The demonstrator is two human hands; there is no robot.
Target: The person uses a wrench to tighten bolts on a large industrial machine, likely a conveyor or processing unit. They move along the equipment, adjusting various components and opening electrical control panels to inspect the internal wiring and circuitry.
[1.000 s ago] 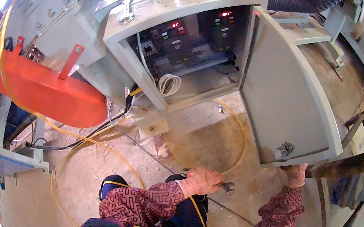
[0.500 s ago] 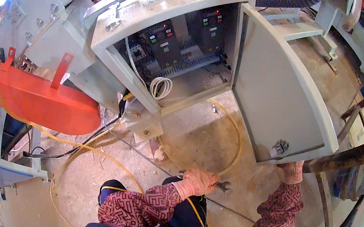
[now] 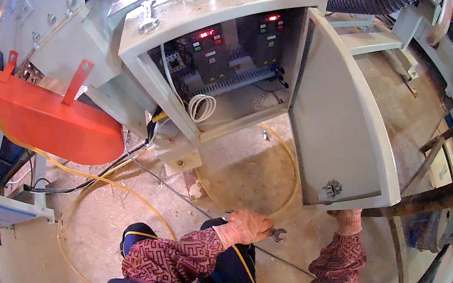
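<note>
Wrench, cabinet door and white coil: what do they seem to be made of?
Wrench: probably steel, given its grey, hard-edged open end. Door: likely sheet metal with matte grey paint, judging by its flat panel and raised rim. Coil: seemingly plastic-coated cable, smooth and white, bent into round loops; any core is hidden.

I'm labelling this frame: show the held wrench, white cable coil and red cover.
Held wrench (image 3: 277,234), head view: open end.
White cable coil (image 3: 194,106), head view: left loops.
Red cover (image 3: 47,120), head view: front.

Red digits glow on the left display (image 3: 206,34) and right display (image 3: 274,17) inside the cabinet (image 3: 217,1); pale labels (image 3: 210,53) below, yellow triangular signs (image 3: 221,76) lower, print illegibly small!
</note>
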